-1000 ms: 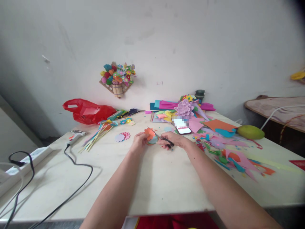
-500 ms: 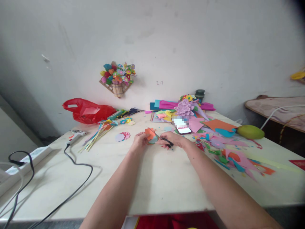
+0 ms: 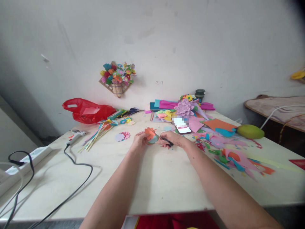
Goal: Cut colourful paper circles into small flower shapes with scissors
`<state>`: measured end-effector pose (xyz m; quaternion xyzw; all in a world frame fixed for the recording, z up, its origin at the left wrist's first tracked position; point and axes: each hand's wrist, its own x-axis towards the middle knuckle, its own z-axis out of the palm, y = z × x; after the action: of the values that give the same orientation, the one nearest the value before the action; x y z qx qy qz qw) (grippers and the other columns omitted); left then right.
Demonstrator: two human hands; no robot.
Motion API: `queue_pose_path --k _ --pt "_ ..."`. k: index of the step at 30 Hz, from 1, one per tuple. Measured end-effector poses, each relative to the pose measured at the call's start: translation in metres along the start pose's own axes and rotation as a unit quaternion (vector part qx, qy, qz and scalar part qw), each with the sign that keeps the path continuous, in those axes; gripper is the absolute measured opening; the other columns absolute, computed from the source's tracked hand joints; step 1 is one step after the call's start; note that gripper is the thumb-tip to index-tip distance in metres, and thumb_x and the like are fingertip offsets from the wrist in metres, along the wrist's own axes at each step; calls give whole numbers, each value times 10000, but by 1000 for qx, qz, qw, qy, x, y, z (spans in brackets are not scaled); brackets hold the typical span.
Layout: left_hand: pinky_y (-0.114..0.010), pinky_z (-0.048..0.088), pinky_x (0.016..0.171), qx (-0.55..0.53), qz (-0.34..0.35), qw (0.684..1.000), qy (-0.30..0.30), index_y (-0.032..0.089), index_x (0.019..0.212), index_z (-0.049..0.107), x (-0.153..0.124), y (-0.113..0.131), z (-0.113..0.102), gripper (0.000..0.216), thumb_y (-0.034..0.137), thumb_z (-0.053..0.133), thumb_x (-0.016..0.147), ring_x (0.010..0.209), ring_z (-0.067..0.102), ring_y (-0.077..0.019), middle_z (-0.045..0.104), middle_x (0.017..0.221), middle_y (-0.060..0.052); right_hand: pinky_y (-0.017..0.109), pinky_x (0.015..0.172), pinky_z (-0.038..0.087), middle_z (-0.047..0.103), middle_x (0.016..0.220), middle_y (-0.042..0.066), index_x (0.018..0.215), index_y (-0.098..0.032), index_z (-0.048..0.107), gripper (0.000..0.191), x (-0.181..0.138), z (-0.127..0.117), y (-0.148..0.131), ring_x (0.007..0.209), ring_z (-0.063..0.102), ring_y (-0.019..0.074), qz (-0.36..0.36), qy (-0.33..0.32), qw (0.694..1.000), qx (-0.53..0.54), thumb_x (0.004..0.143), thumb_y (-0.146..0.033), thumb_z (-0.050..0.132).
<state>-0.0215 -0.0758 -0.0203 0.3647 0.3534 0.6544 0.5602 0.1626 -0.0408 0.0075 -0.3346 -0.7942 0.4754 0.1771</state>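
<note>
My left hand (image 3: 141, 140) pinches an orange flower cutout (image 3: 150, 133) at its left edge, over the middle of the table. Light blue pieces (image 3: 154, 139) show just below and behind the orange one; whether they are held too is unclear. Black-handled scissors (image 3: 168, 142) sit in my closed right hand (image 3: 172, 138), with the blades pointing left against the orange cutout. Left of my hands lie pale purple and pink flower cutouts (image 3: 122, 136). A phone with a lit screen (image 3: 183, 126) lies just beyond my right hand.
Paper scraps (image 3: 234, 157) cover the right side, near a yellow-green oval object (image 3: 250, 131). At left are a glue gun (image 3: 75, 137), its black cord, a power strip (image 3: 28, 160), thin sticks (image 3: 97, 136) and a red plastic bag (image 3: 88, 111). A purple flower (image 3: 184, 108) stands at the back.
The scissor blades, seen apart across the orange cutout before, now look closer together, and the handles have drawn together in my right hand. My left hand stays almost in place.
</note>
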Motion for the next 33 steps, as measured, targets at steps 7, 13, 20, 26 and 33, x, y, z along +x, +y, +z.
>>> queue_pose_path --k 7,13,20,26,33 --pt "-307 492 660 -6 1 1000 8 118 693 666 -1 2 2 142 120 674 552 660 627 -171 703 783 -84 179 384 401 545 532 -29 681 -147 548 237 1 0 0 424 497 76 7 -2 1000 15 623 -335 680" --pt "-294 495 675 -11 -1 1000 -2 106 768 678 2 -1 -2 196 128 657 574 719 645 -180 706 849 -95 181 392 412 556 535 -26 714 -143 565 264 3 0 5 422 505 77 -2 2 1000 8 654 -372 681" --pt "-281 502 670 -19 -5 1000 -14 100 861 703 1 -1 -2 276 131 628 598 735 644 -177 707 885 -90 178 377 410 514 500 -45 709 -144 552 284 2 3 -1 443 532 94 -11 30 999 14 634 -366 713" --pt "-285 496 677 -33 -17 999 -38 105 842 703 -3 1 3 254 134 608 608 683 615 -161 696 806 -87 175 395 420 514 475 -49 735 -138 547 295 1 4 -2 433 525 88 -5 41 998 38 641 -358 720" --pt "-250 490 591 -38 -29 999 -26 98 831 680 -5 2 5 242 118 608 601 671 613 -155 683 774 -80 183 411 423 513 476 -50 732 -136 543 316 1 6 -4 426 517 85 -22 42 997 67 640 -378 724"
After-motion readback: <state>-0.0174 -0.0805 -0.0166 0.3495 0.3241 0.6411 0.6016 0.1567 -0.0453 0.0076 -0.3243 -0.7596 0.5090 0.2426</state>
